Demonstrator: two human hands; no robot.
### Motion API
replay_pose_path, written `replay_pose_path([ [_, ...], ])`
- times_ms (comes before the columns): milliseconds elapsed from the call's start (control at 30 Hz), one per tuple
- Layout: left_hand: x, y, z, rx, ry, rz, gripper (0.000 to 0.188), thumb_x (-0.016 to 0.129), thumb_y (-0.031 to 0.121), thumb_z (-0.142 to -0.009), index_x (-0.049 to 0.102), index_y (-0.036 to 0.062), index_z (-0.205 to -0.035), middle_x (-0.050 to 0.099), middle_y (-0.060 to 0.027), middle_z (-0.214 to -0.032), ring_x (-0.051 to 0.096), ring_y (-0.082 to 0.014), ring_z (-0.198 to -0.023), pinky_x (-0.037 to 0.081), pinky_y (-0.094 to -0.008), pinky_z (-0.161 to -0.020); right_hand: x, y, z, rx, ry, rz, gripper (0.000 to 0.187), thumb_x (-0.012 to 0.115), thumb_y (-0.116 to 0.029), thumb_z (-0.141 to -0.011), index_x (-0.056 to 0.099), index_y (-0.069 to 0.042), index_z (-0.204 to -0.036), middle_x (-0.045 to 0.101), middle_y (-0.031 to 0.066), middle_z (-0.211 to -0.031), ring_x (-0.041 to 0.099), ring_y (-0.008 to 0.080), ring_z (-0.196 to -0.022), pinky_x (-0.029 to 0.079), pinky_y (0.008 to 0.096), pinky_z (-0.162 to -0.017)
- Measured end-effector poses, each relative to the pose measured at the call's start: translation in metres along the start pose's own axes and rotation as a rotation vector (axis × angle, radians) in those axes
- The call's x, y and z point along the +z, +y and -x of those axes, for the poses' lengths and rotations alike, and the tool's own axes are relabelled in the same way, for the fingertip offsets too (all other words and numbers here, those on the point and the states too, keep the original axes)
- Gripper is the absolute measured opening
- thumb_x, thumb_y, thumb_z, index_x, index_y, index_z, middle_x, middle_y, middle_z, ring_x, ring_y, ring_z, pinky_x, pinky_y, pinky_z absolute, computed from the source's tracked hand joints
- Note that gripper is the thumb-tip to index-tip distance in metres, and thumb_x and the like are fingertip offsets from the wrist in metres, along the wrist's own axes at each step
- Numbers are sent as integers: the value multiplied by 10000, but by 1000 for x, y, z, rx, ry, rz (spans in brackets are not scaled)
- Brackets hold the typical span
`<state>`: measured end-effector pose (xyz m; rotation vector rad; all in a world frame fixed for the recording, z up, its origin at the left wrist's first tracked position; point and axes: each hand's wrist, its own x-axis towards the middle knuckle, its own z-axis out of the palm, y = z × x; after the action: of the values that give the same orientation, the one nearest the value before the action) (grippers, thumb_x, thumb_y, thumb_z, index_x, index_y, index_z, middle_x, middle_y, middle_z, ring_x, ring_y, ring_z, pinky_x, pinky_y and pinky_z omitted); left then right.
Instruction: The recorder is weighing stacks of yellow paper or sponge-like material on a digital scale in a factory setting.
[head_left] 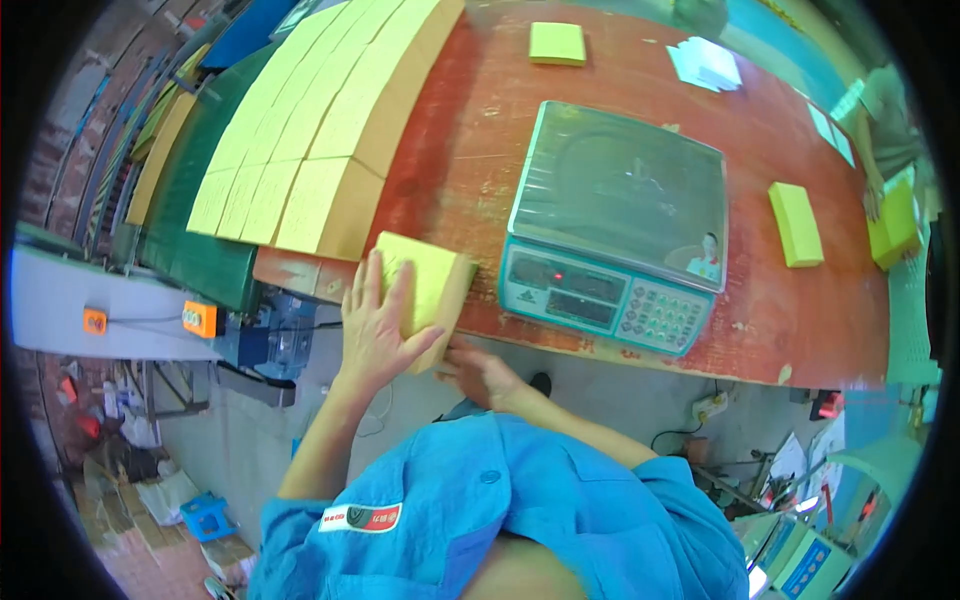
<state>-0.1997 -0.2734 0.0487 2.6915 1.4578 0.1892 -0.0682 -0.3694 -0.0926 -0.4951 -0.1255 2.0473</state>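
Note:
A thick yellow block of stacked paper sheets (pixel 425 275) stands at the table's front edge, its near end jutting past the edge. Spread over its top is my left hand (pixel 375 330), fingers stretched out and apart, with the thumb toward the block's right side. My right hand (pixel 485 378) is open beside the block's near right corner, slightly blurred, its fingers pointing left. Whether its fingertips touch the block cannot be made out. To the left, rows of similar yellow blocks (pixel 335 125) sit tightly side by side.
Right of my hands stands a teal counting scale (pixel 615 230) on the red table (pixel 460 130). Single yellow blocks (pixel 557 44) lie at the back and right. Whitish sheets (pixel 705 63) lie far right. Another person's hand (pixel 873 203) is by a yellow stack (pixel 893 228).

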Motion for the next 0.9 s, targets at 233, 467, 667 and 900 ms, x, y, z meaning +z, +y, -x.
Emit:
replay_pose_path([
  [233, 10, -23, 16, -427, 39, 1432, 655, 548, 396, -915, 374, 69, -1455, 423, -170, -1452, 479, -287, -1279, 373, -442, -1074, 59, -44, 39, -561, 48, 1214, 670, 635, -315, -883, 367, -70, -1446, 372, 154, -1478, 328, 305, -1378, 283, 462, -1097],
  [467, -1, 81, -63, -269, -137, 2499, 679, 308, 607, -966, 398, 121, -1431, 445, -117, -1443, 430, -308, -1324, 352, -519, -1090, 131, -148, 88, -1205, 463, 1981, 868, 777, -278, -708, 369, -81, -1449, 329, 206, -1501, 314, 449, -1359, 295, 550, -1072],
  [667, 27, 200, -151, 211, -96, 2590, 717, 271, 620, -969, 432, 60, -1386, 524, -162, -1341, 543, -295, -1205, 445, -472, -1023, 122, -263, 127, -1165, 719, 2226, 688, 704, -107, -760, 439, -67, -1394, 468, 169, -1394, 407, 356, -1311, 318, 453, -1112],
  [900, 15, 81, -81, -152, -858, 2177, 721, 344, 632, -953, 503, 40, -1332, 577, -230, -1257, 591, -310, -1128, 481, -442, -941, 95, -254, 123, -1023, 847, 2341, 699, 712, -90, -758, 442, -130, -1401, 408, 123, -1459, 322, 390, -1363, 309, 483, -1114],
])
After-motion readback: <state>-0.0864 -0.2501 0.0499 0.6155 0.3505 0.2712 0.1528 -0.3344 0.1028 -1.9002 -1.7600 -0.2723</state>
